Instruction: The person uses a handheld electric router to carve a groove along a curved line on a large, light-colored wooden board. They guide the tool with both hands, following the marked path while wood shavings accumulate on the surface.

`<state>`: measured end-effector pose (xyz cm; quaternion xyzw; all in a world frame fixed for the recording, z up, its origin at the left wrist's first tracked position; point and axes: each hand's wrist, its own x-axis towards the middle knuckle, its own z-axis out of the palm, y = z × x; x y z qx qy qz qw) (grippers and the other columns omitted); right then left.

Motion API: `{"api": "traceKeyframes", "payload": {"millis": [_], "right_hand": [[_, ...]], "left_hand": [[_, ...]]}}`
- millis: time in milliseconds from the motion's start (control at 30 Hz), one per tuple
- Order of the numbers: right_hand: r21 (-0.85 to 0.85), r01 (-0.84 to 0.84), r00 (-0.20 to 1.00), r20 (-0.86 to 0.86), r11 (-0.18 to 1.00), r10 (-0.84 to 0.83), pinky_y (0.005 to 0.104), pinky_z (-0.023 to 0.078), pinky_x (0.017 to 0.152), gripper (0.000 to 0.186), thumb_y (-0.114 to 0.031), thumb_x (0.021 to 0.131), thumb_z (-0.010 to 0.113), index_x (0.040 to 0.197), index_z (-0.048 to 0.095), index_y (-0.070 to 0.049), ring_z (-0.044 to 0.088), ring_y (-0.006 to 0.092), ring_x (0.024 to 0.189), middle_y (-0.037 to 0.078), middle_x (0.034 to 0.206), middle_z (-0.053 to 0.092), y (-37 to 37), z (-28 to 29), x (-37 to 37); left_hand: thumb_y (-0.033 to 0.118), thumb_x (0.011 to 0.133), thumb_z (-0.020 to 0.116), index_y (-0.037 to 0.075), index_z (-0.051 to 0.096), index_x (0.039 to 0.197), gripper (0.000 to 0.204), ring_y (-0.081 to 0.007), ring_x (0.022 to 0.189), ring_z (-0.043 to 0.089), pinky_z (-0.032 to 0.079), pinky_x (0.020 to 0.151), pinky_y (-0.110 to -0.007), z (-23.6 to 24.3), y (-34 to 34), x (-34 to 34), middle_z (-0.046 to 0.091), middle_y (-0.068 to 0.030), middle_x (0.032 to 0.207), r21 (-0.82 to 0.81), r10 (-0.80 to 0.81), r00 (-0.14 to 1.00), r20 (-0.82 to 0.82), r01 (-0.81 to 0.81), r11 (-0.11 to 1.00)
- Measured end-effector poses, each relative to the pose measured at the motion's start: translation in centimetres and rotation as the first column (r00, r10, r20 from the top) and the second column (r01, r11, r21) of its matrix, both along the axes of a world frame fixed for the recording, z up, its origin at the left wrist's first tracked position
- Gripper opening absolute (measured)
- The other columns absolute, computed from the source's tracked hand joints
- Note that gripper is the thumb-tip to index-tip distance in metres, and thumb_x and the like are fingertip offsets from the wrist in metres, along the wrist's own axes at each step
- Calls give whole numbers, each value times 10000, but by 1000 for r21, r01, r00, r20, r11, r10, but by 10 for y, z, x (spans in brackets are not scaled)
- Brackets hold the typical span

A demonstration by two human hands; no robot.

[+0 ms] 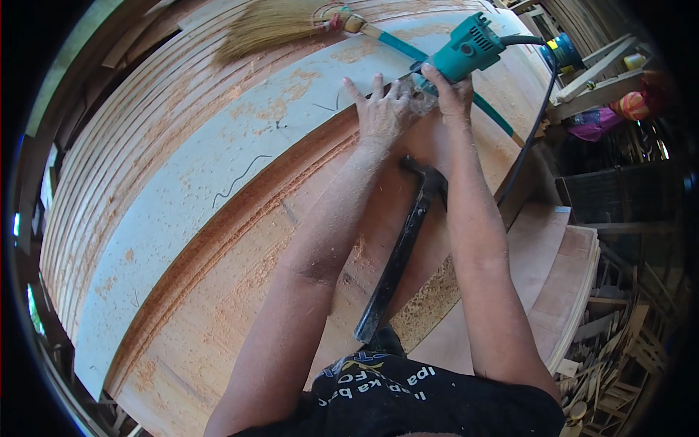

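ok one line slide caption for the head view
Right hand on a teal power tool, left hand spread at the edge of a pale curved board, a black hammer between the forearms.

Was lit softly and evenly around the left fingers. Looked palest on the white board, left of and nearer than the left fingers; turned warmer over the brown wood on their near side. Sank into mild shade between the forearms, below the left fingers. Gleamed in streaks along the black bar there. Grew dim at the clutter, far right of and nearer than the left fingers; glinted on dark plastic. Burned out to white at gaps far left of them. Looked hazy at the clear guard just beside them. Curved and stretched toward the rim, then fell to black at the corners.
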<state>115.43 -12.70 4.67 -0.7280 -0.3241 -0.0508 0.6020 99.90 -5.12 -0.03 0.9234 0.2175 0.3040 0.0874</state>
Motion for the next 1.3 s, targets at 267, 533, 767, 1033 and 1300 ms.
{"api": "traceKeyframes", "payload": {"millis": [267, 533, 767, 1033, 1300], "right_hand": [[-2, -11, 1000, 20, 1000, 11, 342, 544, 870, 707, -457, 651, 909, 1124, 628, -14, 690, 222, 919, 111, 1018, 720, 1, 2, 7], [18, -10, 999, 40, 1000, 9, 360, 547, 847, 555, -428, 693, 886, 1024, 682, -32, 700, 212, 890, 96, 974, 734, 10, 3, 10], [-19, -123, 992, 17, 992, 123, 291, 539, 836, 450, -269, 758, 884, 1075, 650, -51, 661, 140, 880, 23, 976, 699, -5, 13, 9], [-218, 212, 976, -4, 953, -219, 415, 537, 920, 949, -580, 570, 879, 1235, 562, 19, 699, 323, 1016, 195, 1086, 711, -1, 22, -14], [-209, 211, 977, 3, 955, -215, 423, 555, 882, 943, -607, 555, 878, 1199, 545, -2, 714, 337, 968, 191, 1049, 718, 2, 23, -18]], "left_hand": [[495, 834, 725, 223, 677, 1271, 518, -345, 1417, 427, 22, 1046, -873, 2, -3, 11, 575, 10, 1422, -36, -3, 1000, 17, 4, 999], [502, 837, 719, 264, 691, 1239, 468, -319, 1403, 444, 48, 1003, -905, 0, 6, 16, 600, 26, 1375, 48, 36, 999, 19, -37, 998], [463, 899, 662, 216, 728, 1157, 364, -308, 1151, 652, 522, 931, -496, 40, 113, 28, 628, -88, 1339, -281, -349, 936, -37, 326, 903], [486, 943, 617, 253, 579, 1399, 514, -332, 1108, 665, 534, 885, -492, 32, 144, 103, 586, -110, 1383, 39, -227, 960, -164, 236, 971], [472, 964, 566, 180, 659, 1251, 419, -376, 1122, 657, 533, 918, -505, 41, 198, 120, 643, -153, 1274, 46, 84, 950, -299, -74, 996]]}}
